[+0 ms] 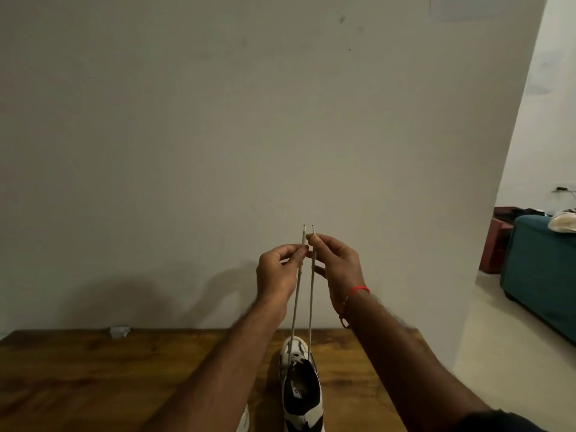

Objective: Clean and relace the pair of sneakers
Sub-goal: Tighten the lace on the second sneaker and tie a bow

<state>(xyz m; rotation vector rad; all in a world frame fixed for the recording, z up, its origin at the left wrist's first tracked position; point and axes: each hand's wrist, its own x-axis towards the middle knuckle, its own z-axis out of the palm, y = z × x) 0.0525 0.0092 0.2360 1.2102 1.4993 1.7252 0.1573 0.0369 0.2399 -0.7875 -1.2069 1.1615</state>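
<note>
Nearest, a white-and-black sneaker [301,391] stands on the wooden bench [93,378], toe pointing away, with a sliver of a second shoe [243,420] at the near edge to its left. From its lowest eyelets two strands of lace [297,294] rise taut and side by side. Higher up, the left hand [276,272] pinches the left strand between thumb and forefinger just below its tip, and the right hand [338,266] pinches the right strand likewise, other fingers loosely curled. Both tips stand level, so the ends look evened out. Lace is light, limp and thin; it is best held near the stiff tips for threading. Far left on the bench lies a crumpled scrap [119,331] by the wall [218,120].
</note>
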